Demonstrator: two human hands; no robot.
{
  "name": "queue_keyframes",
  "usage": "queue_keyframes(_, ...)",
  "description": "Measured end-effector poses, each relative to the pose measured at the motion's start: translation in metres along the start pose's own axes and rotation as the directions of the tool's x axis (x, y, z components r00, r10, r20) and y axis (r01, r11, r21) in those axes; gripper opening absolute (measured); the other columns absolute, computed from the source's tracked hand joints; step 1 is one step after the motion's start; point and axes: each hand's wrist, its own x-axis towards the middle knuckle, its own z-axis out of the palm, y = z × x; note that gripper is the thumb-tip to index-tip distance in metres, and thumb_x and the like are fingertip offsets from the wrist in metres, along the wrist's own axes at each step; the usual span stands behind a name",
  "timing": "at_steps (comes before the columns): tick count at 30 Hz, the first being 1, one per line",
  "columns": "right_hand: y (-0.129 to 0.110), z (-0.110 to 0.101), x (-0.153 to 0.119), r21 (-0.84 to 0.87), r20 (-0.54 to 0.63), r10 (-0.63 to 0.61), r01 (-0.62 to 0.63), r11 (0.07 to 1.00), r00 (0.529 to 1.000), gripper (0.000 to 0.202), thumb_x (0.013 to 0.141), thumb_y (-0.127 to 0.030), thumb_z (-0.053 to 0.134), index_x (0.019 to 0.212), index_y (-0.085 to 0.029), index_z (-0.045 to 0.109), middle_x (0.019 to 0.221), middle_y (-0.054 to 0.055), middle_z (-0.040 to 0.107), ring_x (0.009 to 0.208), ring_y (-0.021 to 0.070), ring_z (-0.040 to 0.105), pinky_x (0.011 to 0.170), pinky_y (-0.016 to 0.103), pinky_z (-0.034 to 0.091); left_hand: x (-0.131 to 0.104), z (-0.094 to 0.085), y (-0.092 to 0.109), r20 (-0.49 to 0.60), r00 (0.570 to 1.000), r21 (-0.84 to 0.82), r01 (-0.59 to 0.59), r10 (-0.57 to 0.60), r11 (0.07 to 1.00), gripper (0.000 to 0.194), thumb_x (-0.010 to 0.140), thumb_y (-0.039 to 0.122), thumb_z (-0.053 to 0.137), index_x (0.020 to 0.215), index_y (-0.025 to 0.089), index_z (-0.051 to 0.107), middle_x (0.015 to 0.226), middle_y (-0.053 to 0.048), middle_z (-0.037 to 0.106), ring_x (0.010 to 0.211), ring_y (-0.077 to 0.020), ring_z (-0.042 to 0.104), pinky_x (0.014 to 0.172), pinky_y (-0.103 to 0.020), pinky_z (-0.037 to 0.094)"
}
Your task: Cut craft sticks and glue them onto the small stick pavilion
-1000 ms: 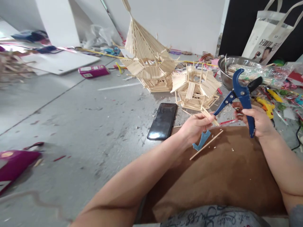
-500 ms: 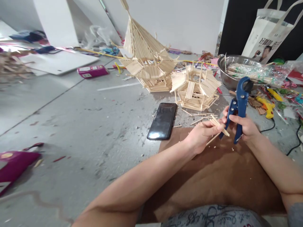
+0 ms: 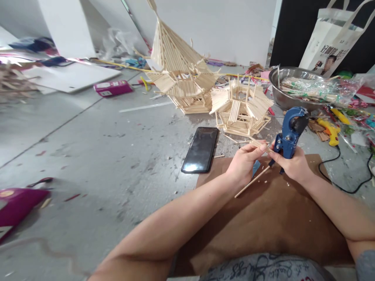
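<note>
Between the fingers of my left hand (image 3: 244, 160) are thin wooden sticks (image 3: 258, 144), held at a slant. My right hand (image 3: 294, 166) is wrapped round the handles of a blue cutter (image 3: 288, 136), whose curved head points up; its fingertips also touch the ends of the sticks. A longer stick (image 3: 252, 182) slants down toward me below the two hands, its upper end near the cutter's handle. Both hands are over a brown sheet (image 3: 263, 218). Beyond them stands a low stick model (image 3: 241, 107), with a taller stick model (image 3: 181, 74) behind it.
A black phone (image 3: 200, 150) lies left of my hands. At the right are a metal bowl (image 3: 283, 97) of wrapped sticks, a yellow glue gun (image 3: 331, 130) with its cord, and a white bag (image 3: 328, 43). Magenta packs (image 3: 113, 88) lie to the left.
The cutter has tilted and dropped lower, and its handles are closer together. My hands have come together at the stick ends. The longer stick now shows more fully below them.
</note>
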Motion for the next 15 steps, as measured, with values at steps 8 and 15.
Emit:
queue_keyframes(8, 0.007, -0.01, 0.009, -0.193, 0.081, -0.058, 0.073, 0.978, 0.995, 0.018, 0.068, -0.035, 0.06, 0.073, -0.019, 0.056, 0.067, 0.001, 0.062, 0.062, 0.0155, 0.056, 0.061, 0.03, 0.046, 0.004, -0.004, 0.008, 0.074, 0.995, 0.214, -0.079, 0.064, 0.974, 0.013, 0.056, 0.024, 0.07, 0.061, 0.015, 0.062, 0.058, 0.0, 0.06, 0.053, -0.0084, 0.051, 0.055, -0.024, 0.04)
queue_keyframes(15, 0.004, -0.019, 0.013, -0.414, 0.323, 0.018, 0.124, 0.902, 0.946, 0.013, 0.068, -0.031, 0.057, 0.076, -0.021, 0.054, 0.066, -0.001, 0.06, 0.061, 0.0153, 0.054, 0.056, 0.028, 0.041, 0.007, -0.014, 0.028, 0.354, 0.935, 0.834, -0.328, 0.026, 0.444, 0.008, 0.064, 0.023, 0.06, 0.06, 0.018, 0.064, 0.053, 0.001, 0.059, 0.048, -0.0095, 0.048, 0.049, -0.022, 0.033)
